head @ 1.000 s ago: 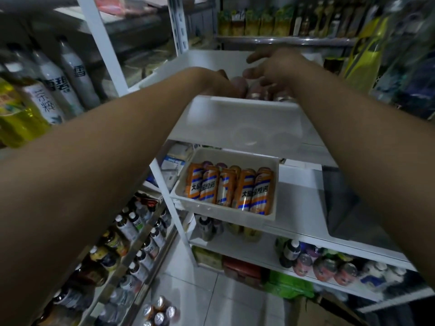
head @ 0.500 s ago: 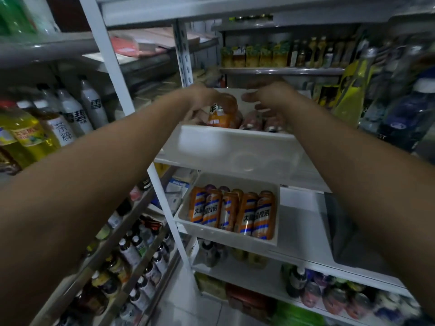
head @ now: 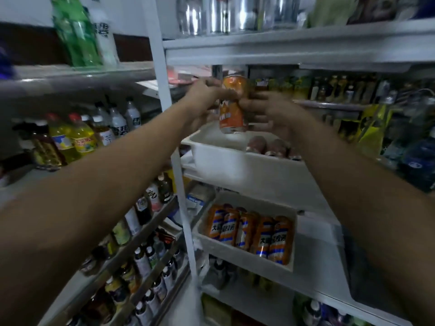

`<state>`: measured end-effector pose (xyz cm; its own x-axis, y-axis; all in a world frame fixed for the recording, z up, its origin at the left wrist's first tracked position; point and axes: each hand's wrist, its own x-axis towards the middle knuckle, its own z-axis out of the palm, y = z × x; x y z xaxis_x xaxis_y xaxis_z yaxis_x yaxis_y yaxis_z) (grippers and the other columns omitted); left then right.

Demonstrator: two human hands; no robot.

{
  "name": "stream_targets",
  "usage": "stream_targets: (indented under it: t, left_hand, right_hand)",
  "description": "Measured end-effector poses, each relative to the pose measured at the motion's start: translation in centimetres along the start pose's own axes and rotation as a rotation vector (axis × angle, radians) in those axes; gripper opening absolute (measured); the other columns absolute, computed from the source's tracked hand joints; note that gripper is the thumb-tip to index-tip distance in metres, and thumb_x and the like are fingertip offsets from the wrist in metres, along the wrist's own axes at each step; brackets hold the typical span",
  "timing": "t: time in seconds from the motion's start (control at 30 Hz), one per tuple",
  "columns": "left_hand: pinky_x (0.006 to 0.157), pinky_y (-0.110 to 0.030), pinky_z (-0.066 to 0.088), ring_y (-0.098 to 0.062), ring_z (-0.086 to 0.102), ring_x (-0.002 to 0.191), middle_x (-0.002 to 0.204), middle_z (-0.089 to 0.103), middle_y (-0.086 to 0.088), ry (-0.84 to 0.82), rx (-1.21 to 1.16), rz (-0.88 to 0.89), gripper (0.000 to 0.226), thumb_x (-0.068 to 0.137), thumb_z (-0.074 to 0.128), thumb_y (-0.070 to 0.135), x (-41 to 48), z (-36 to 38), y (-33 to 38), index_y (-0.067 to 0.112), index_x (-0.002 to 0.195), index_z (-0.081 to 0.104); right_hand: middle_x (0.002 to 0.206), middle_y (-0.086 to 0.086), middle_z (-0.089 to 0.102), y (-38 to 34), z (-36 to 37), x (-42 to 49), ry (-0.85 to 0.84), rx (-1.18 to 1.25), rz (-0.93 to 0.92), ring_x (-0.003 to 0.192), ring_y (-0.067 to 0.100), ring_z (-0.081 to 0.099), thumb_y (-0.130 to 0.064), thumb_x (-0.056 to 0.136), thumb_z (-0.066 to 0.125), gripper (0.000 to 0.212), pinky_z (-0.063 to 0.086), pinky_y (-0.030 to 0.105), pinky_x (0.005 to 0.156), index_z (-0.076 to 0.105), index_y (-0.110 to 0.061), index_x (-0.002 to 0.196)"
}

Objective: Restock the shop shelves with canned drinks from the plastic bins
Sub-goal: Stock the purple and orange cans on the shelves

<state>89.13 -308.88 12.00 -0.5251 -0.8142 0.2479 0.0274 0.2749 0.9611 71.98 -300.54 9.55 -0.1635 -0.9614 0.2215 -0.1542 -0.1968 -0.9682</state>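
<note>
An orange drink can [head: 233,120] is held upright in the air just above the upper white plastic bin [head: 219,156]. My left hand [head: 206,98] grips the can from the left, fingers wrapped across its middle. My right hand [head: 267,109] holds it from the right side. Several dark reddish cans [head: 268,147] lie inside that bin, at its right end. One shelf lower, a second white bin [head: 244,254] holds several orange and blue cans [head: 249,234] lying side by side.
A white shelf upright [head: 175,147] stands just left of the bins. The shelf board above [head: 294,49] carries silver cans. Bottled drinks fill the left racks [head: 77,137], the back shelf [head: 329,90] and the right side [head: 409,147].
The view has tilted upward. The orange can has risen out of the upper bin, and my right hand has closed in on it beside my left.
</note>
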Motion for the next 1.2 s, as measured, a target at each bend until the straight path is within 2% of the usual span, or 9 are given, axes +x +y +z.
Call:
stream_targets:
  t: [0.07, 0.2, 0.33, 0.47, 0.67, 0.73, 0.87, 1.03, 1.2]
  left_hand:
    - [0.063, -0.031, 0.058, -0.022, 0.071, 0.084, 0.099, 0.07, -0.012, -0.042, -0.062, -0.003, 0.029, 0.091, 0.07, 0.019, -1.2, -1.5, 0.5, 0.003, 0.114, 0.061]
    - [0.065, -0.026, 0.054, -0.013, 0.062, 0.067, 0.081, 0.066, 0.001, 0.018, -0.14, -0.038, 0.015, 0.098, 0.051, 0.024, -3.5, -6.3, 0.6, 0.016, 0.103, 0.062]
    - [0.075, -0.033, 0.059, -0.017, 0.061, 0.081, 0.098, 0.06, -0.005, 0.053, -0.222, -0.16, 0.023, 0.1, 0.055, 0.03, -6.0, -11.6, -0.5, 0.015, 0.116, 0.062]
    - [0.077, -0.038, 0.055, -0.018, 0.056, 0.085, 0.091, 0.062, 0.0, 0.15, -0.233, -0.173, 0.021, 0.096, 0.061, 0.034, -9.9, -17.6, -1.5, 0.015, 0.102, 0.069]
    - [0.085, -0.042, 0.061, -0.022, 0.069, 0.099, 0.112, 0.072, -0.005, 0.424, -0.107, -0.163, 0.028, 0.091, 0.07, 0.03, -16.6, -26.2, -1.6, 0.013, 0.114, 0.069]
    - [0.075, -0.035, 0.063, -0.017, 0.072, 0.087, 0.095, 0.075, 0.001, 0.472, -0.072, -0.17, 0.018, 0.094, 0.066, 0.027, -19.1, -28.5, -1.5, 0.016, 0.107, 0.069]
    - [0.068, -0.031, 0.057, -0.018, 0.069, 0.09, 0.094, 0.073, 0.0, 0.553, -0.061, -0.162, 0.023, 0.09, 0.069, 0.027, -23.6, -32.5, -1.3, 0.017, 0.111, 0.069]
    - [0.072, -0.035, 0.06, -0.024, 0.071, 0.101, 0.11, 0.073, -0.008, 0.691, -0.007, -0.161, 0.038, 0.084, 0.076, 0.026, -29.1, -36.6, -1.1, 0.013, 0.119, 0.07]
    - [0.074, -0.035, 0.061, -0.025, 0.072, 0.105, 0.114, 0.074, -0.008, 0.795, 0.021, -0.175, 0.04, 0.083, 0.08, 0.024, -34.0, -40.0, -2.7, 0.012, 0.12, 0.068]
  right_hand:
    - [0.11, 0.004, 0.076, -0.5, 1.7, 0.3, -0.014, 0.031, -0.029, 0.098, 0.02, 0.074, -0.021, 0.088, 0.076, 0.039, 0.059, 0.037, 0.083, 0.066, -0.016, 0.125]
    - [0.114, 0.008, 0.074, -1.5, 5.8, 1.1, -0.089, 0.11, -0.009, 0.098, 0.022, 0.072, -0.017, 0.089, 0.073, 0.042, 0.061, 0.038, 0.084, 0.063, -0.013, 0.13]
    - [0.105, 0.004, 0.076, -2.2, 10.5, 1.8, -0.219, 0.142, 0.005, 0.093, 0.022, 0.074, -0.015, 0.091, 0.069, 0.029, 0.062, 0.035, 0.074, 0.066, -0.017, 0.12]
    - [0.124, 0.012, 0.069, -2.5, 17.5, 2.3, -0.326, 0.166, 0.036, 0.11, 0.028, 0.07, -0.014, 0.095, 0.067, 0.04, 0.061, 0.039, 0.086, 0.055, -0.008, 0.133]
    - [0.113, 0.003, 0.071, -2.9, 28.3, 2.6, -0.443, 0.106, 0.043, 0.11, 0.022, 0.066, -0.018, 0.095, 0.068, 0.026, 0.052, 0.04, 0.101, 0.061, -0.023, 0.119]
    - [0.11, 0.0, 0.07, -3.0, 31.7, 2.2, -0.488, 0.117, 0.039, 0.1, 0.016, 0.066, -0.025, 0.094, 0.069, 0.03, 0.053, 0.035, 0.097, 0.061, -0.023, 0.123]
    - [0.097, -0.008, 0.071, -3.5, 37.7, 1.2, -0.579, 0.122, 0.013, 0.085, 0.007, 0.068, -0.024, 0.096, 0.066, 0.004, 0.052, 0.028, 0.089, 0.063, -0.025, 0.098]
    - [0.106, 0.002, 0.072, -3.7, 44.4, 0.3, -0.659, 0.179, 0.049, 0.089, 0.013, 0.072, -0.019, 0.093, 0.071, 0.029, 0.057, 0.026, 0.074, 0.059, -0.016, 0.119]
    - [0.113, 0.006, 0.072, -2.4, 50.4, -1.2, -0.716, 0.168, 0.066, 0.101, 0.018, 0.07, -0.019, 0.091, 0.073, 0.023, 0.058, 0.035, 0.091, 0.059, -0.023, 0.108]
